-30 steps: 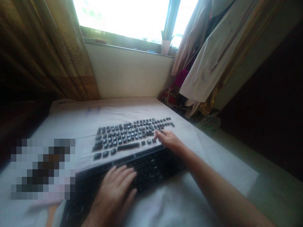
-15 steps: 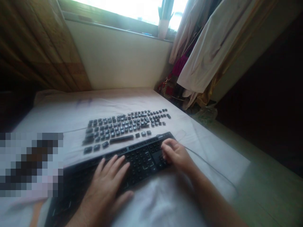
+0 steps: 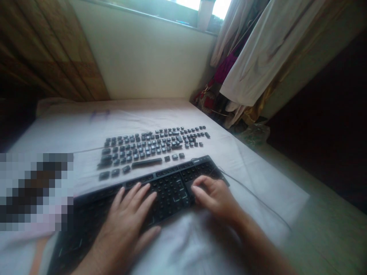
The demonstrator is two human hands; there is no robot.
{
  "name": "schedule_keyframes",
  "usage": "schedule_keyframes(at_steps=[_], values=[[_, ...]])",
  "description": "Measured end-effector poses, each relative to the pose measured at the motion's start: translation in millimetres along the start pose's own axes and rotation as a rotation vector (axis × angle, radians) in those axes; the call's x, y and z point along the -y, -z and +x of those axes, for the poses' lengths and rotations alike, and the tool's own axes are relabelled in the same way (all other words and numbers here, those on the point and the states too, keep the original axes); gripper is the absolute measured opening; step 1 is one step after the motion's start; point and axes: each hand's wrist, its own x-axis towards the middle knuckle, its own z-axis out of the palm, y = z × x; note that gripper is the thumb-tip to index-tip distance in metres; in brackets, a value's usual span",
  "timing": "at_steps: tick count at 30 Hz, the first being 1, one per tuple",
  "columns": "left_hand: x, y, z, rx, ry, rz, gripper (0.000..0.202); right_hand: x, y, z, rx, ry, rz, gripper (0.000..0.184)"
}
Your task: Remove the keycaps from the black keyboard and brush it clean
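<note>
A black keyboard frame (image 3: pixel 169 187) with its keycaps off lies across a white cloth in front of me. Behind it, several loose black keycaps (image 3: pixel 149 147) are laid out in rows on the cloth. My left hand (image 3: pixel 126 225) rests flat on the left middle of the frame, fingers spread and open. My right hand (image 3: pixel 215 196) sits on the right end of the frame with its fingers curled down onto it; whether a keycap is under the fingertips is hidden.
The white cloth (image 3: pixel 71 133) covers a low surface that ends at the right, where a grey floor (image 3: pixel 329 221) begins. A thin cable (image 3: pixel 258 200) runs from the keyboard rightwards. Hanging clothes (image 3: pixel 258 65) and a curtain (image 3: pixel 51 57) flank the wall under the window.
My right hand came back from the row of loose keycaps to the right end of the keyboard frame. The view tilted down, and my left hand stayed on the frame.
</note>
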Motion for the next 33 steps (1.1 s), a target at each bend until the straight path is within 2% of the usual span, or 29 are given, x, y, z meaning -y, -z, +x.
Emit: schedule_keyframes(at_steps=[3, 6, 10, 14, 20, 23, 30, 33], values=[[-0.3, 0.0, 0.4, 0.005, 0.002, -0.006, 0.062, 2.7, -6.0, -7.1, -0.048, 0.045, -0.127, 0.021], [-0.8, -0.3, 0.1, 0.011, -0.003, 0.012, 0.063, 5.0, -11.1, -9.3, -0.043, 0.093, -0.217, 0.021], [-1.8, 0.0, -0.1, 0.012, -0.004, 0.041, 0.062, 9.2, -10.1, -3.0, 0.030, 0.161, -0.326, 0.018], [-2.6, 0.4, 0.9, -0.002, -0.026, 0.070, 0.061, 8.1, -5.8, 0.8, 0.137, 0.098, -0.261, 0.015], [-3.1, -1.7, 0.2, 0.007, 0.004, 0.029, 0.063, -12.6, -14.6, -9.6, -0.005, 0.265, -0.335, 0.020], [-4.0, -1.9, -0.6, 0.022, 0.017, 0.016, 0.062, -17.4, -20.0, -10.0, -0.048, 0.293, -0.319, 0.026], [-4.7, -3.9, -0.7, 0.026, 0.013, 0.044, 0.063, -9.9, -24.4, -6.7, -0.141, 0.240, -0.232, 0.030], [-4.6, -5.8, -1.0, 0.035, 0.014, 0.040, 0.064, -8.9, -24.3, -7.4, -0.189, 0.126, -0.102, 0.036]])
